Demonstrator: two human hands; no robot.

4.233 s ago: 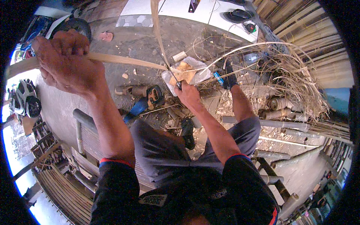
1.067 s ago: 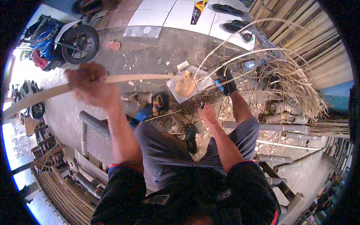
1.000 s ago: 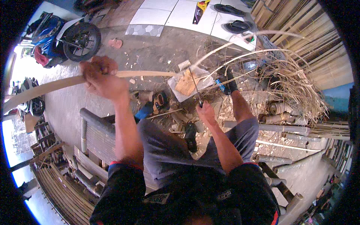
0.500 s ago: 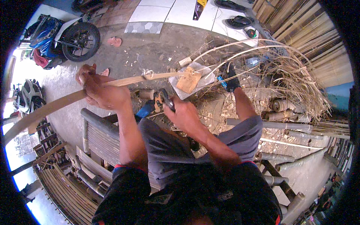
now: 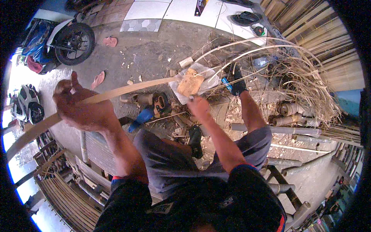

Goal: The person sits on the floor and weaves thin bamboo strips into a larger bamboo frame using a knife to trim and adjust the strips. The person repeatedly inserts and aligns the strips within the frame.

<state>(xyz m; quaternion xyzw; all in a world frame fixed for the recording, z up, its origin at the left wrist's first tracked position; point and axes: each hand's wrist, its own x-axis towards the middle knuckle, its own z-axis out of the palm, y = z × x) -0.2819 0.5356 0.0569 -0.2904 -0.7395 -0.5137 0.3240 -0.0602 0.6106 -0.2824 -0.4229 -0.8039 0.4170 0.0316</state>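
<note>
My left hand (image 5: 83,106), raised at the left, grips a long pale bamboo strip (image 5: 131,87). One end bends away past the hand toward the lower left. The other end reaches a small wooden block (image 5: 191,83) lying on a whitish pad (image 5: 210,77) on the ground. Just below the block, my right hand (image 5: 201,110) is closed, with a small dark bit showing at its fingers; what it holds is mostly hidden. An orange-and-black handle (image 5: 159,105) lies left of my right hand, beside a blue object (image 5: 142,119).
Tangled bamboo shavings (image 5: 297,83) heap at the right, near cut bamboo tubes (image 5: 288,120). My dark-shod foot (image 5: 237,83) rests beside the pad. A bamboo bench (image 5: 69,197) stands at lower left, a motorcycle wheel (image 5: 75,43) at upper left. Pink sandals (image 5: 98,79) lie on the floor.
My left hand has moved left and slightly down with the strip. My right hand has moved right and up toward the block, away from the orange-and-black handle, which now shows more fully.
</note>
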